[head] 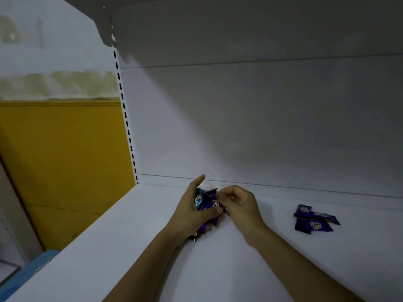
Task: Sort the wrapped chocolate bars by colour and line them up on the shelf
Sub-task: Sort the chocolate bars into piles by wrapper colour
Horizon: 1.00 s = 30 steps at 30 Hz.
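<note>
Pinching at a purple wrapper near the top of the bunch, the fingers (222, 194) of the right hand (241, 204) were drawn together on it. The fingers (214, 211) of the left hand (189, 212) were curled under and around the bunch of wrapped bars (208, 204), its thumb standing free above. Most wrappers in that bunch looked purple, with one light-blue bar (199, 200) showing against the palm.

Both hands and the bunch sat low over the white shelf (130, 247), well to the left of the purple pile (314, 219). That pile held a few purple bars lying loosely across one another on the shelf, not yet in a row, a little in front of the back panel (261, 127).

The step in hand seemed to be picking one purple bar out of the mixed bunch. The next move probably called for drawing it clear without dragging out its neighbours, then carrying it rightward to the purple pile. The light-blue bar would need a place apart from that pile.
</note>
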{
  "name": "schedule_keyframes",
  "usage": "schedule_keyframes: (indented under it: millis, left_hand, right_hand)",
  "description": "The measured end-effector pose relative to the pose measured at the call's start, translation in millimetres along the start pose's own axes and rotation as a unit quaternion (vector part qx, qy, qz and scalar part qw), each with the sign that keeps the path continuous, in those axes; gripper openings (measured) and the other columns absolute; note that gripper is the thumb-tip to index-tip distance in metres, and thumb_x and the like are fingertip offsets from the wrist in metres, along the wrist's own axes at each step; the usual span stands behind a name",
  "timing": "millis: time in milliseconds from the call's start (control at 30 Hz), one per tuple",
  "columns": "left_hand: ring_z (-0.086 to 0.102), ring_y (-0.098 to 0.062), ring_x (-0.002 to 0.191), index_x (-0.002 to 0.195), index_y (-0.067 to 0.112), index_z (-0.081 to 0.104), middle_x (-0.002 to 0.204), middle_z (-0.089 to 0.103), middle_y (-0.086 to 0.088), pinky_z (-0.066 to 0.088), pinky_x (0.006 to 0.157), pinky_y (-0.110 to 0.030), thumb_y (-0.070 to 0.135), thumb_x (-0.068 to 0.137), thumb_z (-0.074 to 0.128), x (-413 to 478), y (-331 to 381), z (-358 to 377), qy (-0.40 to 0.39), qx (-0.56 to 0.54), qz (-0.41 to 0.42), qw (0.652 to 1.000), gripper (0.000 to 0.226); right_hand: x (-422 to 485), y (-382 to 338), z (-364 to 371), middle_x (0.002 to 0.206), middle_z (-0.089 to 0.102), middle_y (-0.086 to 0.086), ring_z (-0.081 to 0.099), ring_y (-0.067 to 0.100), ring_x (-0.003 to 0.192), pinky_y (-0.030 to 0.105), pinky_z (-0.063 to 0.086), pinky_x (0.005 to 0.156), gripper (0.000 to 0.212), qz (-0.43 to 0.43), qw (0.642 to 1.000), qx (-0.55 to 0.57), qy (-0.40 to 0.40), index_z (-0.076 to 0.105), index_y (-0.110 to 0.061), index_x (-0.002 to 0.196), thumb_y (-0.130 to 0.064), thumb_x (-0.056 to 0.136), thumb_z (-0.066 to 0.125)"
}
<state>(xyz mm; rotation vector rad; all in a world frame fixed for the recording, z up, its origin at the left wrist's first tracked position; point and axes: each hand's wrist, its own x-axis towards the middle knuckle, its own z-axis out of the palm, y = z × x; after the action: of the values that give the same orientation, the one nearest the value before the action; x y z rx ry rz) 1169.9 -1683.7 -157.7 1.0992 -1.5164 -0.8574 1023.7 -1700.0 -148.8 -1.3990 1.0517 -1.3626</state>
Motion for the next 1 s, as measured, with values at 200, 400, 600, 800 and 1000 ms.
schedule_keyframes:
  millis: [200, 400, 600, 800, 1000]
  left_hand:
    - [0.067, -0.009, 0.072, 0.131, 0.028, 0.045, 0.103, 0.065, 0.001, 0.058, 0.070, -0.030, 0.006, 0.075, 0.078, -1.8, 1.2, 2.2, 0.042, 0.087, 0.019, 0.995, 0.068]
    - [0.069, -0.010, 0.067, 0.122, 0.024, 0.052, 0.092, 0.068, -0.001, 0.055, 0.062, -0.021, 0.000, 0.079, 0.073, -9.7, 23.5, 17.8, 0.053, 0.067, 0.020, 0.996, 0.053]
    - [0.068, -0.013, 0.062, 0.123, 0.025, 0.050, 0.099, 0.065, -0.006, 0.053, 0.051, -0.022, 0.003, 0.083, 0.070, -5.3, 55.1, 87.6, 0.006, -0.028, -0.024, 0.999, 0.050]
    - [0.061, -0.005, 0.082, 0.130, 0.021, 0.046, 0.107, 0.054, 0.004, 0.048, 0.065, -0.011, 0.013, 0.080, 0.076, -5.7, 63.9, 164.1, -0.005, -0.041, -0.004, 0.999, 0.059]
    - [0.066, -0.005, 0.065, 0.111, 0.031, 0.056, 0.095, 0.058, 0.002, 0.050, 0.053, -0.016, 0.011, 0.071, 0.081, -19.2, 55.8, 171.9, -0.024, -0.069, 0.014, 0.997, 0.051]
  right_hand:
    - [1.7, -2.7, 7.9, 0.077, 0.063, 0.008, 0.057, 0.015, 0.067, 0.020, 0.046, 0.058, 0.020, 0.008, 0.997, -0.068, 0.036, 0.056, -0.013, 0.072, -0.004, 0.089, 0.061]
    - [-11.7, -22.9, -16.8, 0.088, 0.066, 0.005, 0.062, 0.017, 0.081, 0.025, 0.053, 0.071, 0.007, 0.025, 0.997, -0.074, -0.003, 0.066, -0.010, 0.094, -0.010, 0.087, 0.065]
    - [-39.6, -57.6, -97.1, 0.082, 0.067, 0.002, 0.065, 0.009, 0.055, 0.018, 0.049, 0.049, 0.024, 0.040, 0.998, -0.033, -0.035, 0.065, -0.012, 0.105, -0.022, 0.085, 0.071]
    - [-46.1, -43.0, -176.6, 0.084, 0.067, 0.004, 0.063, 0.010, 0.056, 0.021, 0.055, 0.058, 0.023, 0.026, 0.991, -0.065, 0.112, 0.065, -0.006, 0.107, -0.007, 0.084, 0.070]
    - [-41.0, 2.8, -208.4, 0.096, 0.072, 0.000, 0.066, 0.016, 0.091, 0.032, 0.051, 0.086, 0.015, -0.003, 0.940, -0.313, 0.137, 0.071, -0.019, 0.095, -0.021, 0.080, 0.073]
